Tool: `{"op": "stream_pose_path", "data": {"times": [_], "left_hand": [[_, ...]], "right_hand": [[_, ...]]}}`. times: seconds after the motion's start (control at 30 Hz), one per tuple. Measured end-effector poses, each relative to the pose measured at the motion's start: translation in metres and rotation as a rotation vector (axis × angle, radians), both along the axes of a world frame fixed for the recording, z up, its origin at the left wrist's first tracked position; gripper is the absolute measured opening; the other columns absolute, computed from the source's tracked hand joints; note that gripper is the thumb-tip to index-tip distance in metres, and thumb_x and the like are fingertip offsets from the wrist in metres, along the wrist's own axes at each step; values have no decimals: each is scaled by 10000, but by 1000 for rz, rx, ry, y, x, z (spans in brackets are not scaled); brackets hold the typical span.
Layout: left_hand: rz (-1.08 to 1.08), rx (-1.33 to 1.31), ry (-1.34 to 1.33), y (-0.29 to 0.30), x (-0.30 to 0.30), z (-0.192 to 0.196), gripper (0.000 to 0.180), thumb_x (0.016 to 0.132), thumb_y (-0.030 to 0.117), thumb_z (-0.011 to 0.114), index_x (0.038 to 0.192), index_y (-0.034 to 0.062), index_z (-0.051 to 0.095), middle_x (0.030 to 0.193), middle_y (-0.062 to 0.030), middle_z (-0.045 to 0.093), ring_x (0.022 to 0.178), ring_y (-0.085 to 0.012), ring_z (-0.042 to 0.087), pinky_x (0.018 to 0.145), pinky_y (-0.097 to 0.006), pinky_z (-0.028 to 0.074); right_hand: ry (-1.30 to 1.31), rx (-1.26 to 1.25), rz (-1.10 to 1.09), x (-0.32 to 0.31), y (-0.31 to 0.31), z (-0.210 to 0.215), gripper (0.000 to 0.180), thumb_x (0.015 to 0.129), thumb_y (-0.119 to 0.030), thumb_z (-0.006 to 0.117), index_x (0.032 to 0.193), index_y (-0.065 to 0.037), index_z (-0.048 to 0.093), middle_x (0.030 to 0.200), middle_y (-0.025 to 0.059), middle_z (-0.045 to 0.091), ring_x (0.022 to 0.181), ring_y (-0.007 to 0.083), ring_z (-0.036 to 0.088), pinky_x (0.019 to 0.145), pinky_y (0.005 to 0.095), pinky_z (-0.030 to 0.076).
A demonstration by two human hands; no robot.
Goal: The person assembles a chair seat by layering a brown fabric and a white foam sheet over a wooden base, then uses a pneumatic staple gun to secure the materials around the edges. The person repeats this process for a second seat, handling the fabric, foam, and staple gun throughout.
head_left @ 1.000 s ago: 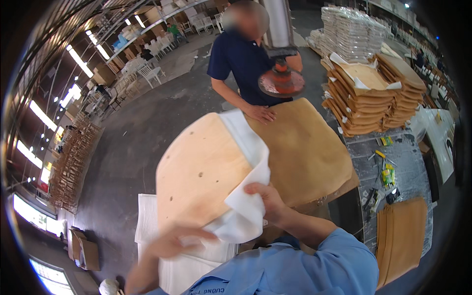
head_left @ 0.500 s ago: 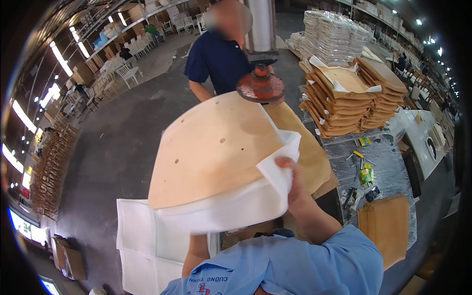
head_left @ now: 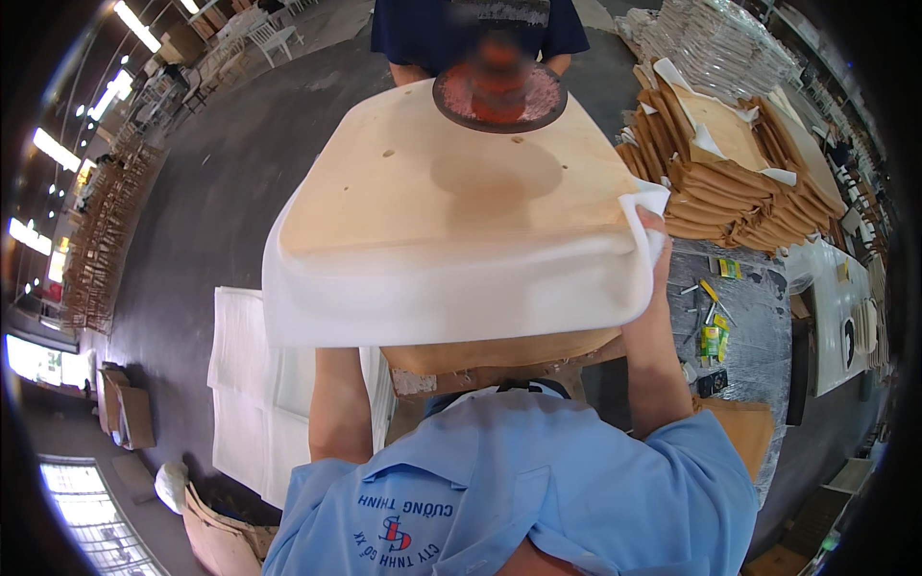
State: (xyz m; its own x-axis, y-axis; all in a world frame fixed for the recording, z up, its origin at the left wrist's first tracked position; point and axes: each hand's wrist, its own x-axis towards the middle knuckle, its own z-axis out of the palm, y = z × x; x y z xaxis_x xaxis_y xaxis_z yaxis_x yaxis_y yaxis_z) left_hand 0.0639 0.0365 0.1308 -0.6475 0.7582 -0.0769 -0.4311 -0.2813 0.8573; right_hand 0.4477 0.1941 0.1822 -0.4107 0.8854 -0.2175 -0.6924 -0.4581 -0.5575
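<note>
The dark-spotted board (head_left: pixel 384 206) is pale tan, the padding (head_left: pixel 451 302) white, the disc (head_left: pixel 538 101) mottled red.

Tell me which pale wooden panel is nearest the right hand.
The broad pale wooden panel in front of the person: the right hand grips its white padding. The other pale panel lies atop the brown stack.

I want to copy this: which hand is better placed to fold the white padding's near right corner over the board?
Probably the right hand: it holds the white padding at the near right corner of the board. The padding hides the left hand; only the left forearm shows.
</note>
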Motion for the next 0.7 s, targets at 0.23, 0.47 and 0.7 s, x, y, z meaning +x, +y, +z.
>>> {"op": "stream_pose_path", "data": {"times": [0.23, 0.47, 0.7], "left_hand": [[81, -3, 116, 11, 1, 5, 618, 1128, 480, 434, 1548, 28, 473, 1539, -123, 561, 1385, -265, 554, 1150, -416, 463], [123, 10, 234, 9, 6, 5, 618, 1127, 481, 435, 1544, 26, 481, 1531, -127, 568, 1382, -266, 558, 1147, -412, 467], [-135, 185, -219, 1, 17, 20, 592, 1119, 446, 470, 1516, 9, 512, 1487, -152, 604, 1337, -271, 599, 1114, -404, 497]], "right_hand": [[3, 135, 0, 24, 19, -5, 610, 868, -321, 673, 1371, 9, 569, 1118, 173, 729, 969, 302, 752, 860, 422, 643], [-17, 58, 4, 31, 26, -27, 649, 850, -318, 684, 1396, 7, 550, 1145, 181, 723, 975, 312, 751, 868, 432, 643], [-103, -3, 9, 42, 35, -48, 650, 850, -302, 676, 1409, 7, 551, 1156, 190, 720, 1011, 322, 746, 891, 438, 633]]}}
